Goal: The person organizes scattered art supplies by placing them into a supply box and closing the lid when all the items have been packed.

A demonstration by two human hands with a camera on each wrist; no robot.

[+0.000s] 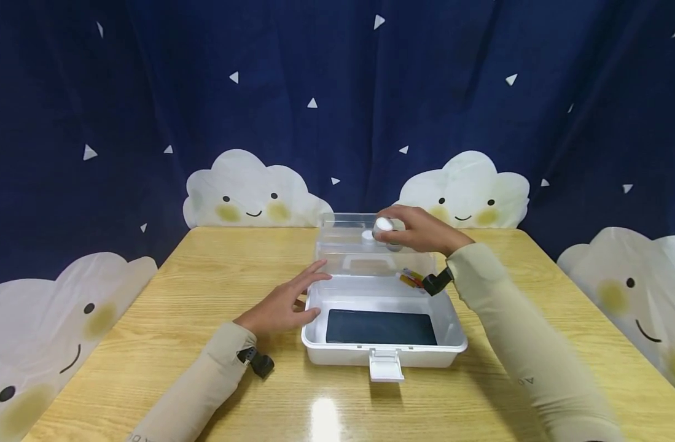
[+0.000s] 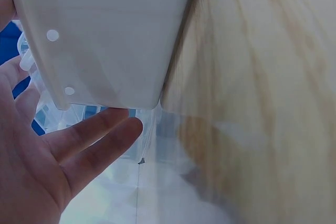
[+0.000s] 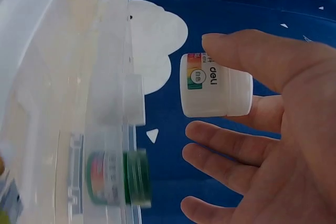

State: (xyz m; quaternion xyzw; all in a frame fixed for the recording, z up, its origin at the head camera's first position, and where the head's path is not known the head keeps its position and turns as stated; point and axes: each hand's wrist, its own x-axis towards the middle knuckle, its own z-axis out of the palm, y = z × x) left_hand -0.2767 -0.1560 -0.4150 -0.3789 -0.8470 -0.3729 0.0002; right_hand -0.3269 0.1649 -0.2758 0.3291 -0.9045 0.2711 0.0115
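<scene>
Head view: white plastic box (image 1: pixel 382 353) on the wooden worktop (image 1: pixel 204 276), clear lid (image 1: pixel 370 245) thrown back, dark flat pad (image 1: pixel 380 326) on its floor. Left hand (image 1: pixel 279 307) flat and spread beside the box's left wall, fingertips touching it. Right hand (image 1: pixel 417 230) raised over the lid, pinching a small white jar (image 1: pixel 382 228). Blue curtain (image 1: pixel 337 92) with cloud faces behind.

Left wrist view: fingers (image 2: pixel 100 129) straight and relaxed against the box's rounded white corner (image 2: pixel 105 40), holding nothing.

Right wrist view: small white jar (image 3: pixel 215 85) pinched between thumb and fingertips, other fingers loose below; a colour label on its side. Another jar with a green cap (image 3: pixel 118 178) seen through the clear lid (image 3: pixel 105 119).

Probably light, rigid, smooth-walled, so liable to slip; best taken round the body, across its width, not by the cap.
</scene>
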